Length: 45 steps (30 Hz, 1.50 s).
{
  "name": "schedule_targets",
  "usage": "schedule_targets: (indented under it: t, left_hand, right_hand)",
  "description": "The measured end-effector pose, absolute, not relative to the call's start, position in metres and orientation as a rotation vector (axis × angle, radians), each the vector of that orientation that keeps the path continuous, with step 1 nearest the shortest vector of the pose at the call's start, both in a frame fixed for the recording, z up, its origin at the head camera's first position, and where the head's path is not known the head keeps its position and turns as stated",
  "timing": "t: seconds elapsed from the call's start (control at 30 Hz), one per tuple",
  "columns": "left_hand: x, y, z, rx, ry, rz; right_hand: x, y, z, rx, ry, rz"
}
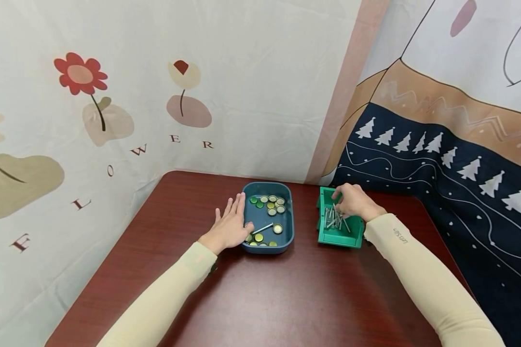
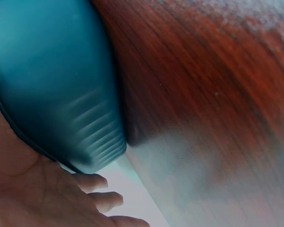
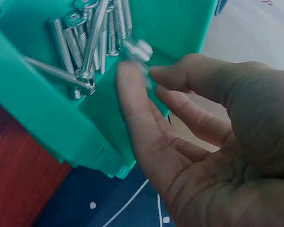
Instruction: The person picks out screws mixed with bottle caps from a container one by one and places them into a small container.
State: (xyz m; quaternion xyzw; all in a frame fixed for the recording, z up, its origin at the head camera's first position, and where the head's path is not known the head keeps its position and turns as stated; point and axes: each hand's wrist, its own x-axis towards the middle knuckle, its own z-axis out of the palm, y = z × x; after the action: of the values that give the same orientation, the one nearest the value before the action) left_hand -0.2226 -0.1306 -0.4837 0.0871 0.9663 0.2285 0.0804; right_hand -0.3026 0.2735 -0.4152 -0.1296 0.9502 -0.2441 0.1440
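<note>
A blue tray (image 1: 292,219) holds several bottle caps (image 1: 272,206), green, yellow and silvery, and one long bolt (image 1: 262,228) lying slantwise. Against the tray's left wall rests my left hand (image 1: 230,230), fingers straight and spread, thumb over the rim. From the left wrist view, the palm touches the tray's outer side (image 2: 52,71). My right hand (image 1: 354,201) reaches into a green bin (image 1: 338,240) of loose metal bolts (image 1: 331,219). Thumb and index finger pinch a blurred bolt (image 3: 141,50) near its head in the right wrist view; much of its shaft cannot be made out.
Both containers stand apart on a dark red wooden table (image 1: 252,294), near its far edge. Behind the table hangs a pale cloth (image 1: 260,96) with printed flowers, and at the right a navy cloth (image 1: 460,212) with white trees.
</note>
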Motion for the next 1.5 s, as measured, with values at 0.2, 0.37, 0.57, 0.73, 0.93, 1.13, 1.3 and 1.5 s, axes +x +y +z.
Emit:
schedule_targets:
  t: [0.2, 0.37, 0.57, 0.73, 0.93, 1.13, 1.3, 1.5]
  left_hand:
    - [-0.223, -0.13, -0.485, 0.263, 2.894, 0.682]
    - [-0.223, -0.131, -0.486, 0.261, 2.892, 0.684]
    - [-0.223, -0.131, -0.485, 0.259, 2.889, 0.687]
    - [-0.223, -0.13, -0.485, 0.269, 2.902, 0.668]
    - [-0.224, -0.131, -0.486, 0.271, 2.91, 0.651]
    - [-0.224, -0.13, -0.486, 0.27, 2.909, 0.657]
    - [-0.223, -0.13, -0.486, 0.276, 2.91, 0.657]
    - [-0.223, -0.13, -0.486, 0.281, 2.916, 0.647]
  right_hand:
    - [-0.302, 0.273, -0.419, -0.42, 2.834, -0.591]
    - [-0.302, 0.273, -0.422, -0.462, 2.877, -0.599]
    - [-0.296, 0.269, -0.423, -0.515, 2.95, -0.63]
    - [-0.292, 0.263, -0.423, -0.571, 3.014, -0.621]
    - [-0.289, 0.254, -0.423, -0.668, 3.039, -0.578]
    - [-0.285, 0.243, -0.425, -0.817, 3.043, -0.544]
    - [-0.283, 0.232, -0.427, -0.934, 3.044, -0.538]
    - [-0.281, 0.213, -0.428, -1.039, 3.026, -0.492]
